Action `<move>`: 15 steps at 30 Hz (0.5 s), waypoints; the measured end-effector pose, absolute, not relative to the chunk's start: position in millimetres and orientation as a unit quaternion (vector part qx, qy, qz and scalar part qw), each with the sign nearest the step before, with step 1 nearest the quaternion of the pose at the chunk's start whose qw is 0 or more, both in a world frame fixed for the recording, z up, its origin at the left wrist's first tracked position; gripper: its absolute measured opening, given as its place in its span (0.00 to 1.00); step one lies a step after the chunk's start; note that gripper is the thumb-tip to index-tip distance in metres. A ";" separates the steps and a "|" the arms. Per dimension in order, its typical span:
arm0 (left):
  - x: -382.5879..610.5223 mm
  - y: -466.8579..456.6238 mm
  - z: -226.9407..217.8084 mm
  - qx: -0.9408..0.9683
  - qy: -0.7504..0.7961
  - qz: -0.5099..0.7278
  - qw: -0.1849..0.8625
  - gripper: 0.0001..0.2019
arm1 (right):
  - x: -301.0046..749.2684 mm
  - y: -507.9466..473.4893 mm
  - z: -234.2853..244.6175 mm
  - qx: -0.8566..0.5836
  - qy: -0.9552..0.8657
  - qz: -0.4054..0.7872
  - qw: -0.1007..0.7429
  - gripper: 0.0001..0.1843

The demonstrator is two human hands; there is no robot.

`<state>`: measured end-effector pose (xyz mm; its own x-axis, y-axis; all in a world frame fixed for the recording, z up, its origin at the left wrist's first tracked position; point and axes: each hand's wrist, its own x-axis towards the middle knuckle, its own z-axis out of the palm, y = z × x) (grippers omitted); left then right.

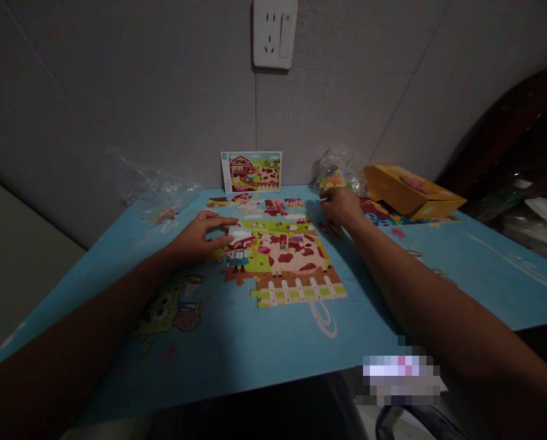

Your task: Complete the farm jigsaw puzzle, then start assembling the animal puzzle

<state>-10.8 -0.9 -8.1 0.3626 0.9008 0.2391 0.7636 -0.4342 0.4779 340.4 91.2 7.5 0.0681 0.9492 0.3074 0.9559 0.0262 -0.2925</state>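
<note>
A partly joined farm jigsaw puzzle (pixel 286 260) lies flat on the blue cartoon-printed table (pixel 236 348). My left hand (pixel 200 237) rests at the puzzle's left edge, fingers stretched toward a white piece (pixel 240 233) and touching it. My right hand (pixel 340 205) reaches to the far right of the puzzle, fingers curled down by a clear bag of loose pieces (pixel 340 171); what they hold is hidden. A few loose pieces (pixel 330 229) lie just below that hand. A reference picture card (pixel 252 172) leans on the wall behind the puzzle.
An orange puzzle box (pixel 411 190) lies at the back right. A crumpled clear plastic bag (pixel 156 189) sits at the back left. A wall socket (pixel 274 32) is above. Dark clutter (pixel 525 183) stands off the table's right side.
</note>
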 end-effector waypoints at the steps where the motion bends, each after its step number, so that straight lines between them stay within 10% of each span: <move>1: -11.2 -1.6 -7.4 0.818 0.510 0.227 0.139 0.31 | 341.7 91.0 11.9 -0.691 -0.693 0.001 0.205 0.15; 8: -21.9 -5.4 9.5 0.838 0.532 0.106 0.059 0.47 | 322.0 60.1 39.6 -0.496 -0.858 0.120 0.051 0.18; 15: -38.9 -15.6 26.0 0.808 0.573 0.011 0.133 0.29 | 303.2 42.9 39.6 -0.439 -0.881 0.170 -0.042 0.16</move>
<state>-38.9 -15.6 26.0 0.3420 0.9299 -0.1351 0.9242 -0.3070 0.2270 303.2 42.9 39.6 -0.6110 0.7593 -0.2239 0.7880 0.5567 -0.2628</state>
